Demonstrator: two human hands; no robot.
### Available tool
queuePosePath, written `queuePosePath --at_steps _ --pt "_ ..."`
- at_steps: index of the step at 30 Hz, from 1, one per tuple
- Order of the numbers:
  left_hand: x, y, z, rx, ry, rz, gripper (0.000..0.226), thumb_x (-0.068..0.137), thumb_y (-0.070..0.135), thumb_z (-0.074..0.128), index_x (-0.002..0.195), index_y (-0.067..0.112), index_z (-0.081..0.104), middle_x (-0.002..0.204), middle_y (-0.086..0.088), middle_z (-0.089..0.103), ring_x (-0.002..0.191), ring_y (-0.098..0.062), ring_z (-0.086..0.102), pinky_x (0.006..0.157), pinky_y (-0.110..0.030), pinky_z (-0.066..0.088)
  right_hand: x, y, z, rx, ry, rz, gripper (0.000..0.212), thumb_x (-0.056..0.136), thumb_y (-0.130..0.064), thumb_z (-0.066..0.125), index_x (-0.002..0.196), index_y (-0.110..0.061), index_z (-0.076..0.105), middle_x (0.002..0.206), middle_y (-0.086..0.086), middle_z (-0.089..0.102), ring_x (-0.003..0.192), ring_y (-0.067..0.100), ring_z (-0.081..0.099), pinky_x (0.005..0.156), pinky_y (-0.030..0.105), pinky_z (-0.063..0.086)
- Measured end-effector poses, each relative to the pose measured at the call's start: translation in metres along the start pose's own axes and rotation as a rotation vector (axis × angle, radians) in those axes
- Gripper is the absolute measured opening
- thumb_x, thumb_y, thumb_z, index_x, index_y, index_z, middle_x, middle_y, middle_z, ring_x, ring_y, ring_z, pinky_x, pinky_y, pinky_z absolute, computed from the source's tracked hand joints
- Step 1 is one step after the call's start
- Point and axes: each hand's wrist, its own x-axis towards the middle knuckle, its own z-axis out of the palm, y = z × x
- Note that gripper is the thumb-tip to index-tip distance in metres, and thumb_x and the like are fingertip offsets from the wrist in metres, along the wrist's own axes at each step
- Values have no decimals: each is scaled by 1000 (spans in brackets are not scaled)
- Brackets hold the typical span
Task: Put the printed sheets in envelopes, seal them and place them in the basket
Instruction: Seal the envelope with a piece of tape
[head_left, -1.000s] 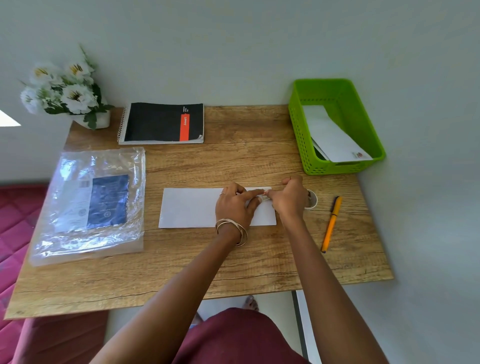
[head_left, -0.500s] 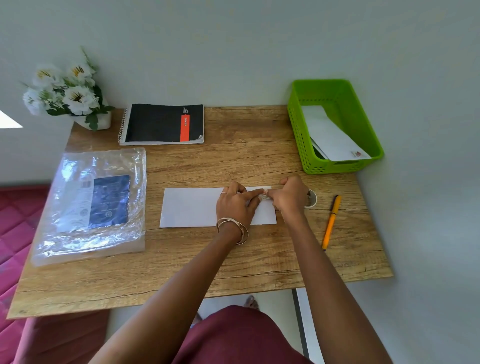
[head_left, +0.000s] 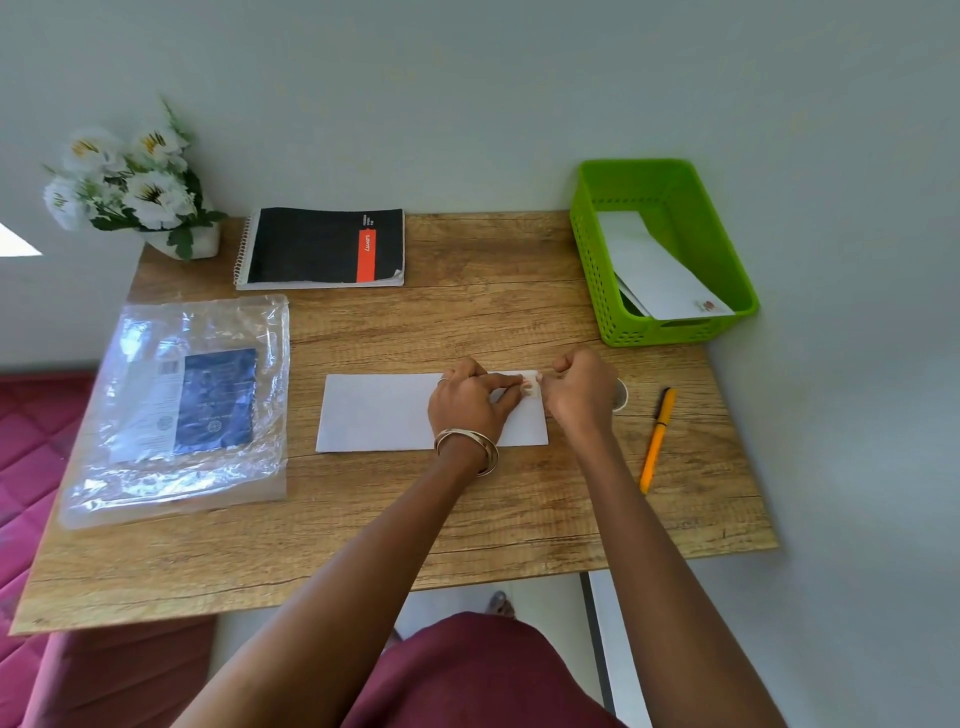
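Nothing much has moved since a second ago: your two hands stay together at the far right corner of the envelope, and it lies where it lay.

Your desk (head_left: 467, 322) carries everything. At its left edge lies a clear plastic packet (head_left: 182, 410) with a blue label inside. At the far right corner stands the green basket (head_left: 592, 270), holding white envelopes (head_left: 654, 270) that lean against its near wall; the topmost bears a small stamp at its near corner. Along the far edge lies a black spiral notebook (head_left: 322, 247) with an orange stripe, and the far left corner holds a pot of white flowers (head_left: 130, 187).

Near the middle of the desk the white envelope (head_left: 379, 413) lies flat, long side toward you, its face plain.

Your left hand (head_left: 470, 402), bangles at the wrist, rests on the envelope's right half, forefinger stretched out and pressing toward the corner. Your right hand (head_left: 582, 392) is curled, fingertips pinching a small pale stamp (head_left: 531, 385) at that corner. Just behind that hand a small round thing shows, mostly hidden. Toward the right edge lies an orange pen (head_left: 657, 439).
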Motion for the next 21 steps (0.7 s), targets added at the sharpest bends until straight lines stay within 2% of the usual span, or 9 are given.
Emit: queuePosePath --at_steps 2,4,7,11,15,18,21 --pt "0 0 0 -2 1 -1 21 81 44 64 98 34 73 91 5 57 86 -18 50 66 -26 35 -10 4 -1 -36 48 -150 13 89 -14 61 95 -4 66 93 13 69 87 30 64 70 35 50" --pt "0 0 0 -1 2 0 21 82 44 64 98 34 73 91 5 57 86 -18 50 66 -27 35 -22 12 4 -86 54 -305 24 93 -10 51 110 -4 67 102 15 68 94 30 63 76 36 50" --pt "-1 -1 0 -21 8 2 20 82 44 64 98 35 72 90 5 57 86 -18 50 67 -27 36 -32 29 16 -195 -1 -415 40 94 -5 45 133 -11 54 106 16 57 92 31 58 72 37 48" --pt "-1 -2 0 -33 13 12 22 83 45 63 100 36 72 89 5 56 87 -17 50 67 -27 36 -35 38 24 -339 -90 -437 50 95 -6 45 144 -13 38 110 17 48 94 32 51 70 38 44" --pt "0 -1 0 -51 21 12 22 83 45 63 101 36 71 89 5 58 87 -18 51 69 -27 37 -35 30 25 -480 -132 -427 54 95 -10 42 148 -10 28 127 18 42 110 33 47 85 40 44" --pt "-1 -2 1 -55 10 -4 22 83 44 63 102 35 71 90 6 57 88 -19 51 70 -27 36 -28 26 22 -410 -157 -369 56 92 -5 44 146 -12 32 125 17 43 109 33 49 84 37 44" --pt "0 -2 1 -44 -10 10 23 83 41 64 104 34 71 90 5 56 88 -19 50 72 -27 37 -18 36 11 -236 -238 -377 62 86 4 43 144 -16 38 117 17 45 95 29 51 75 28 37"
